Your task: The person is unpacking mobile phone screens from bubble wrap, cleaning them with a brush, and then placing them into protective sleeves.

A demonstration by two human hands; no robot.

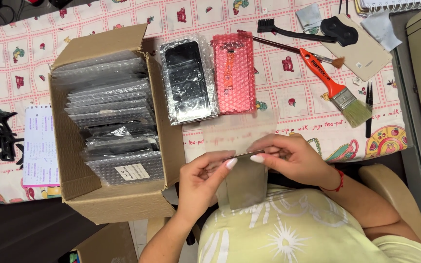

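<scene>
My left hand (201, 176) and right hand (288, 157) pinch the top edge of a grey flat pouch (243, 182) between them, above my lap. Just beyond my hands lie two bubble-wrapped phones (205, 80); the cardboard box (108, 195) sits left.

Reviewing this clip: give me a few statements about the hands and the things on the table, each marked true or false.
1. Both hands hold one thin grey sleeve between them. True: the left hand and the right hand pinch the top edge of the grey sleeve.
2. The cardboard box is empty. False: the cardboard box is filled with a row of bubble-wrapped packets.
3. A pink bubble-wrapped item lies right of a clear-wrapped black one. True: the pink bubble-wrapped item lies beside the clear-wrapped black item.
4. The orange-handled brush is in the right hand. False: the orange-handled brush lies on the patterned tablecloth, away from both hands.
</scene>
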